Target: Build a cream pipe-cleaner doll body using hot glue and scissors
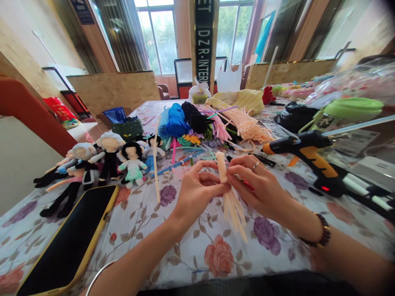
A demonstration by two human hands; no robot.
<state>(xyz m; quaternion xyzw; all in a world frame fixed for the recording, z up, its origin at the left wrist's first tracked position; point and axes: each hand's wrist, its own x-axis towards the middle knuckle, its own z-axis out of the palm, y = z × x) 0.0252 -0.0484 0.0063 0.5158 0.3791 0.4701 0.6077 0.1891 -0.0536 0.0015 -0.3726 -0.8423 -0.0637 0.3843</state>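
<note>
Your left hand and your right hand both pinch the cream pipe-cleaner bundle at its bound waist, above the counter with the flowered cloth; the looped top stands up between your fingers and the loose ends hang down and spread out toward you. Both hands are closed on it with the fingertips only, not as a full fist. The bundle looks very light and soft on the outside, with thin wire inside, so I judge it bends easily and keeps the bend; hold it at the tied middle, because the free ends will splay if you take it lower. Just to the right stands the glue gun, its nozzle pointing left toward your right hand, so this is the thing to be careful of. A phone lies near your left forearm, four small dolls stand behind it, and a pile of coloured pipe cleaners lies further back.
</note>
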